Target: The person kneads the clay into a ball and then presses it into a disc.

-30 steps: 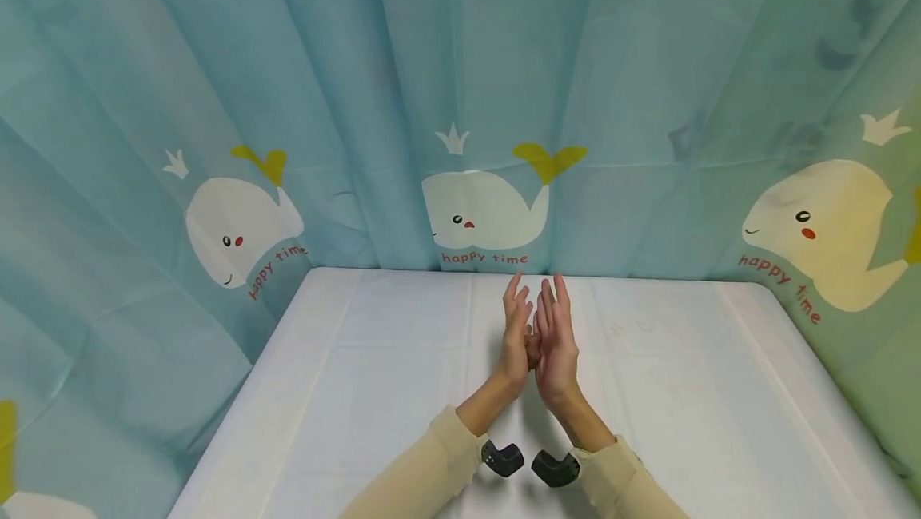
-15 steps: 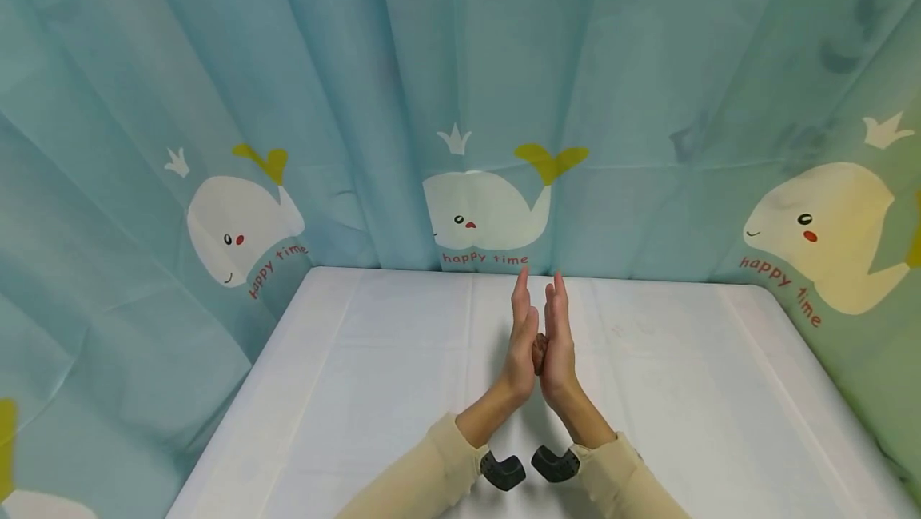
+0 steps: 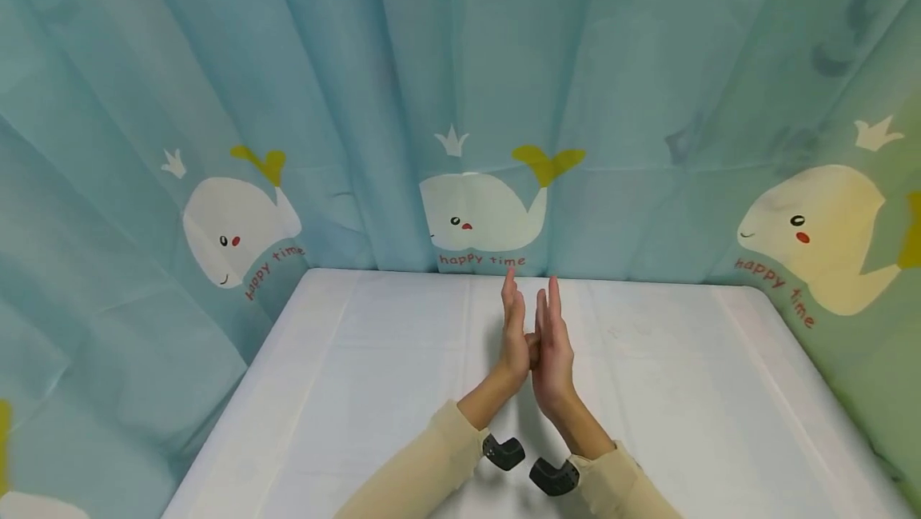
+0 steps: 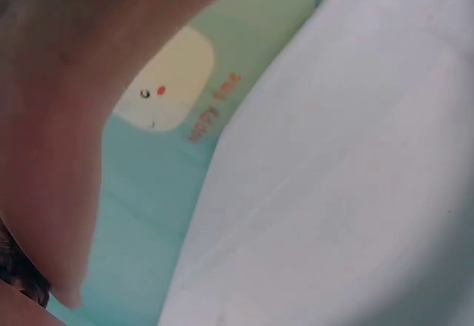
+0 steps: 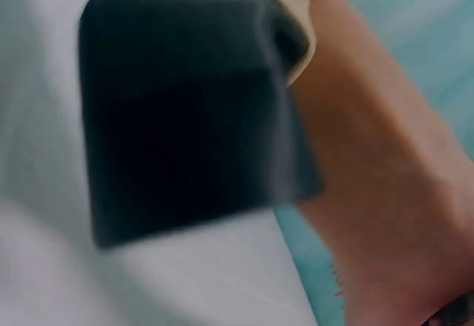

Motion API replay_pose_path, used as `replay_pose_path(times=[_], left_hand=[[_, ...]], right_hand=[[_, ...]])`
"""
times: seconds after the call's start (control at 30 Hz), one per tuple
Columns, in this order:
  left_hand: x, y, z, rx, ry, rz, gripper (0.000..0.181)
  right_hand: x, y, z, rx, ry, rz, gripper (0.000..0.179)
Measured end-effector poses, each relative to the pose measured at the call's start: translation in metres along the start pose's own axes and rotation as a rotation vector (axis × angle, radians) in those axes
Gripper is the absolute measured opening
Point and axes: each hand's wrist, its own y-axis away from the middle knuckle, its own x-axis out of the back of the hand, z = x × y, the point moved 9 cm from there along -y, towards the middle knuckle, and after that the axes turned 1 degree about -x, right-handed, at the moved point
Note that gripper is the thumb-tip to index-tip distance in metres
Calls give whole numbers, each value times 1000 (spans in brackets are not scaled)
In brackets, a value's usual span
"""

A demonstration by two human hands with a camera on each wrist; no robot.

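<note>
In the head view my left hand point(image 3: 514, 347) and right hand point(image 3: 553, 363) face each other above the white table, palms inward. Their fingers are straight and point away toward the curtain. A small brown, roundish lump point(image 3: 533, 349) is sandwiched between the two palms, mostly covered by them. In the left wrist view the lump point(image 4: 21, 267) shows dark and mottled at the left edge, between bare skin on both sides. Only a dark sliver of the lump point(image 5: 453, 313) appears in the bottom right corner of the right wrist view. Its exact kind I cannot tell.
A white-covered table point(image 3: 374, 375) lies under both hands. Behind and beside it hangs a blue-green curtain point(image 3: 345, 103) printed with white whales. Black wrist cameras, one on the left cuff point(image 3: 504, 453) and one on the right cuff point(image 3: 554, 477), sit close to each other.
The palms have shifted against each other with the brown lump between them. Since half a second ago, both hands have moved slightly left, the right one also a little back toward the body.
</note>
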Motion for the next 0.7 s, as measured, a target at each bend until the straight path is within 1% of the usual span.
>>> replay_pose_path(times=[0.03,0.1,0.17,0.23,0.3,0.37,0.43,0.53,0.63,0.7], left_hand=[[-1,0,-1,10,-2,-9,60],[-6,1,0,10,-10,-54,61],[-13,4,5,5,-24,-112,63],[-19,8,10,10,-23,-152,64],[-23,12,15,16,-9,-182,64],[-24,15,23,4,5,-192,64],[-22,14,28,-8,30,-179,64],[-14,6,33,-27,47,-133,64],[-2,-5,27,11,83,-64,62],[3,-11,21,35,93,-29,62]], right_hand=[[0,0,-1,10,5,-4,56],[0,-1,-3,32,29,-5,56],[3,-3,-5,58,45,6,57],[6,-6,-7,77,71,20,58],[10,-8,-8,71,87,37,59],[13,-10,-7,44,89,60,60],[13,-12,-4,15,73,65,60],[7,-11,-2,-7,49,44,61],[-6,-7,-5,41,69,-22,62],[-12,-3,-9,85,92,-47,61]])
